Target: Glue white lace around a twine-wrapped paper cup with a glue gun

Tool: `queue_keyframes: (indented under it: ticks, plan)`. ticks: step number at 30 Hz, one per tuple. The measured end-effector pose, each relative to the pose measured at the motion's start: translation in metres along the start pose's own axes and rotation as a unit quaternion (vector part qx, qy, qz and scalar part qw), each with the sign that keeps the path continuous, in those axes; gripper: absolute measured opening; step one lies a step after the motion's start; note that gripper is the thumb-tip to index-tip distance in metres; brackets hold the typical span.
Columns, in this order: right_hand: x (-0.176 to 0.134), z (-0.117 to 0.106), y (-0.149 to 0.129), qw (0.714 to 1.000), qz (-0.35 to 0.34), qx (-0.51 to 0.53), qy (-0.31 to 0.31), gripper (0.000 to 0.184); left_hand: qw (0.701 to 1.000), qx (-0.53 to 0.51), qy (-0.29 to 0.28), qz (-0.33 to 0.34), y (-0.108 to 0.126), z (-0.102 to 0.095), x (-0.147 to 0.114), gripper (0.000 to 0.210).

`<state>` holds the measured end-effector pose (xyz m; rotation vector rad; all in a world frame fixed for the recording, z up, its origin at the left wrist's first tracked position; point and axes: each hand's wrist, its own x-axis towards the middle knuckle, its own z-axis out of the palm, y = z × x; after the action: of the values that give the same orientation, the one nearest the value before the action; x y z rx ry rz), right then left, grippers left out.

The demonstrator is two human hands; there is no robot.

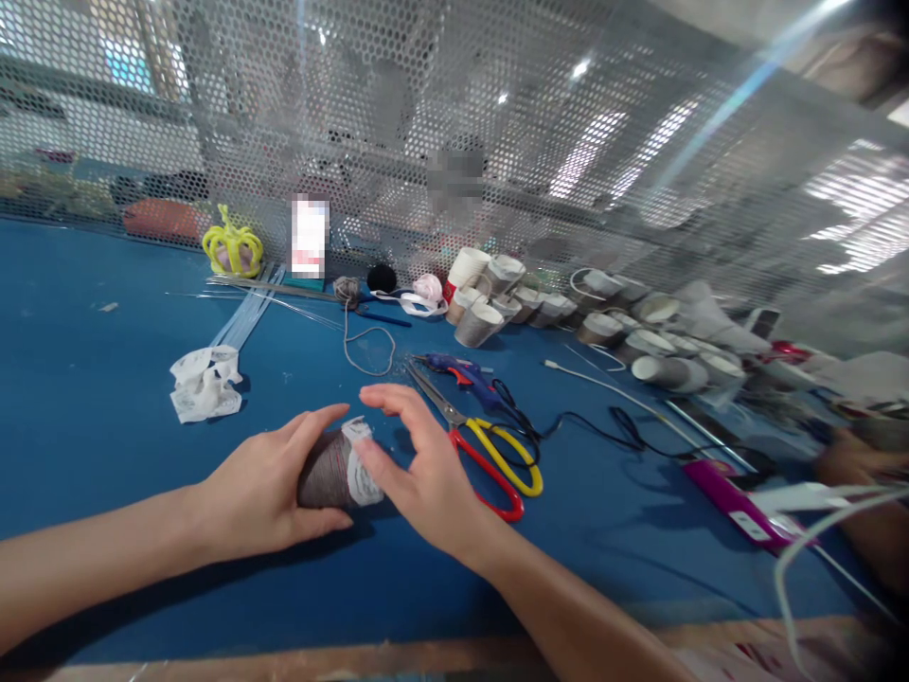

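A cup wrapped in grey-brown yarn [323, 474] lies on its side on the blue table, a band of white lace [365, 480] around its right end. My left hand [266, 483] is closed around the yarn-covered part, thumb below and fingers above. Curved about the laced end, my right hand [433, 474] presses its thumb on the lace; its index finger arches above, apart from the cup, and its other fingers are mostly hidden. Just right of that hand lie scissors with red and yellow handles [490, 455] and a blue glue gun [461, 374].
Behind stand several yarn-wrapped cups [479, 322], a grey yarn ball [347, 289], a phone [310, 237] and a yellow crown-shaped piece [233, 248]. Crumpled white lace [205, 384] lies left. A purple power strip [739, 507] and cables are at right, near another person's blurred hand [863, 459].
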<state>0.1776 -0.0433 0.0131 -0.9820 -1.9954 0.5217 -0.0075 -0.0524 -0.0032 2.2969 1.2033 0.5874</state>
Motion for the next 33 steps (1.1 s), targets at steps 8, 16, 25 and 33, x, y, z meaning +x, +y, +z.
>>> queue_keyframes:
  ticks: [8, 16, 25, 33]
  plan:
    - [-0.001, -0.001, -0.003, 0.998, -0.044, -0.044, -0.003, 0.023, 0.977, -0.174, -0.044, -0.111, 0.006, -0.008, 0.005, 0.068]
    - [-0.001, -0.001, -0.003, 0.999, -0.027, -0.033, -0.005, 0.024, 0.906, -0.367, -0.092, -0.189, 0.006, -0.011, 0.008, 0.065]
    - [-0.001, -0.003, -0.003, 1.0, -0.013, -0.014, 0.003, 0.027, 0.801, -0.539, -0.122, -0.232, 0.003, -0.012, 0.01, 0.062]
    - [0.0, -0.003, -0.002, 0.998, -0.044, -0.013, 0.032, 0.025, 0.747, -0.617, -0.128, -0.215, -0.003, -0.013, 0.012, 0.045]
